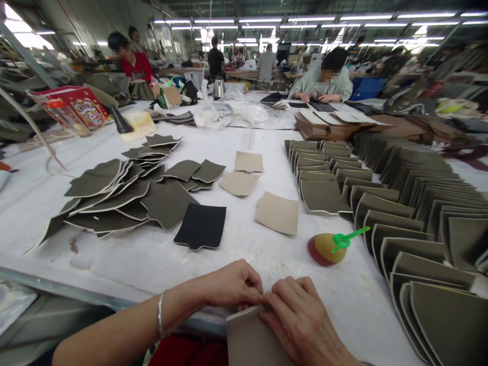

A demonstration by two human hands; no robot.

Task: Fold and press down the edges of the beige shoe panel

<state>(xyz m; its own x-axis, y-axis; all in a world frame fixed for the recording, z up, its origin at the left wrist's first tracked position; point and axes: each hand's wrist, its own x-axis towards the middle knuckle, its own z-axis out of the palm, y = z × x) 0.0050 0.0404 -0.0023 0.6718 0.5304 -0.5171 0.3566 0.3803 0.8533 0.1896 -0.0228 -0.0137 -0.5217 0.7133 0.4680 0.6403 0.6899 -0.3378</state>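
My left hand (232,284) and my right hand (301,320) meet at the near edge of the white table (244,244). Both pinch the top edge of a beige leather piece (251,340), fingers curled tight on it. A silver bracelet circles my left wrist. Just beyond the hands lie a black cut piece (201,226) and three loose beige pieces (278,213). A yellow and red glue pot (324,249) with a green brush handle sits to the right of the hands.
A spread pile of olive cut pieces (114,198) covers the left. Long overlapping rows of olive pieces (415,213) fill the right. A red box (72,107), plastic bags and a kettle stand farther back. Other people sit and stand at the far tables.
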